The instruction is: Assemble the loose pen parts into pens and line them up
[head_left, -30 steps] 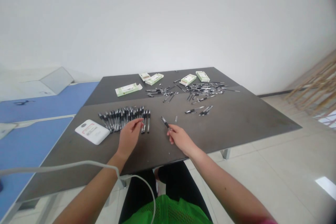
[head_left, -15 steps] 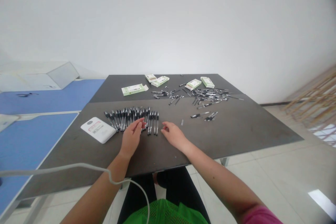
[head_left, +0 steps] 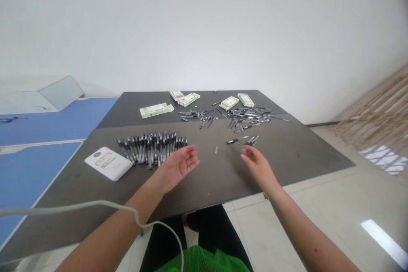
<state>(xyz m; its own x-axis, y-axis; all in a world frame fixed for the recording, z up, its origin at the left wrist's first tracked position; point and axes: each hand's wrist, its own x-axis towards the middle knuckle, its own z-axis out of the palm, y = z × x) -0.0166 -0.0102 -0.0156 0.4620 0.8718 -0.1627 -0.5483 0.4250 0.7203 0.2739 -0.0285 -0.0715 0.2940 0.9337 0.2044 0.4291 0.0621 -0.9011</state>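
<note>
Just right of a long row of black-gripped pens (head_left: pixel 149 146), my left hand (head_left: pixel 178 165) is open, palm turned inward, covering the lower part of the row's right end. My right hand (head_left: pixel 257 165) reaches toward a few loose pens (head_left: pixel 253 140) on the right side of the table. Its fingers are curved and apart, with nothing visible in them. Another small group of pens (head_left: pixel 236 140) lies just left of those fingertips. Between the hands sits a small clear piece (head_left: pixel 216 150). A white device with a printed label (head_left: pixel 108 163) rests left of the row.
Farther back lies a heap of pens and pen parts (head_left: pixel 250 115), with a smaller scatter (head_left: pixel 196 115) to its left. Several green-and-white boxes, including a long one (head_left: pixel 156 110), lie behind. A white cable (head_left: pixel 105 205) crosses over my left forearm. A blue-topped table (head_left: pixel 47 153) adjoins at left.
My right hand has moved right, from beside the row to the loose pens. My left hand has shifted right and opened. The view has turned slightly right.
</note>
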